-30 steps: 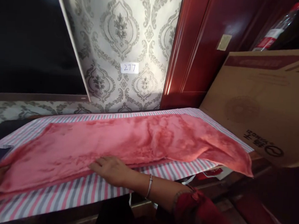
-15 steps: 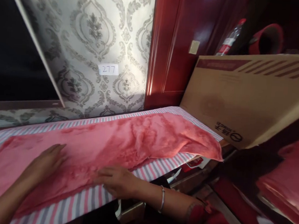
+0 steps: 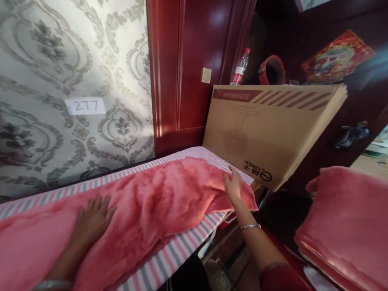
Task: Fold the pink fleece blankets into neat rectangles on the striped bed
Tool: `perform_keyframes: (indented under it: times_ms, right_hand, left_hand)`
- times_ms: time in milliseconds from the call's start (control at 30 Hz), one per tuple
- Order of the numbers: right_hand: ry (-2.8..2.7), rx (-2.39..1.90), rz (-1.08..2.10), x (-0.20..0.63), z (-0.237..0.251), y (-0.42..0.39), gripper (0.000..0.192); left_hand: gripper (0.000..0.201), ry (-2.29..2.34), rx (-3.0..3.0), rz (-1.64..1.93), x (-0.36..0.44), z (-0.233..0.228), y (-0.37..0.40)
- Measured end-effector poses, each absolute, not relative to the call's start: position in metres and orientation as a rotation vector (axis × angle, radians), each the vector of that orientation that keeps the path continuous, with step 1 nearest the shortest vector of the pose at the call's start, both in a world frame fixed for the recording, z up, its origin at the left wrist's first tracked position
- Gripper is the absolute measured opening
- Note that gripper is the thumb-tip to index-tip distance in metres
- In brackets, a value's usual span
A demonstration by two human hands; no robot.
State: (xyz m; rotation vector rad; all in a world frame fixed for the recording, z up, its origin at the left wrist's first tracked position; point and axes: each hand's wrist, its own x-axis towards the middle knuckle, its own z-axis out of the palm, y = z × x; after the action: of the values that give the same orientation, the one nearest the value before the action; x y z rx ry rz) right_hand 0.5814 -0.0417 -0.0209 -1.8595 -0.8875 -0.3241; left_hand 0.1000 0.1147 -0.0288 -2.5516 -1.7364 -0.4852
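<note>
Cloth [image 3: 163,190] partly off-frame, grip of right hand [image 3: 234,185] unclear

Rumpled pink cloth [image 3: 158,201] lies along striped sheet [image 3: 172,253].

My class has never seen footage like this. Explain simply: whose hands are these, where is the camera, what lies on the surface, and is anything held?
There is no machine here, just a person's two bare hands. Every picture comes from one camera worn on that person's head, looking forward and down. A pink cloth, partly rumpled, lies over a striped cover. The left hand lies spread on the cloth, holding nothing. The right hand is at the cloth's right end, near a cardboard box; whether it grips the fabric is unclear.
</note>
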Motion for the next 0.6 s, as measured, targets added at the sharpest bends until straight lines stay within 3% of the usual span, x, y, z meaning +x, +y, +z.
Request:
perform_keyframes:
  times_ms: [100,233,433,600]
  right_hand:
    - [-0.895,-1.994,-0.281,0.607,-0.019,-0.036,0.050]
    - [-1.001,-2.117,-0.222,0.615,-0.015,-0.030,0.026]
    - [-1.471,-1.954,-0.230,0.541,-0.028,-0.052,0.020]
    - [-1.633,-1.742,0.006,0.502,-0.032,-0.072,0.015]
  left_hand:
    - [0.048,-1.684,-2.573,-0.461,0.115,-0.038,0.130]
    - [0.058,-1.656,-2.533,-0.402,0.110,-0.058,0.148]
    - [0.063,-1.646,-2.541,-0.435,0.097,-0.083,0.170]
    - [0.064,-1.538,-2.631,-0.455,0.091,-0.083,0.167]
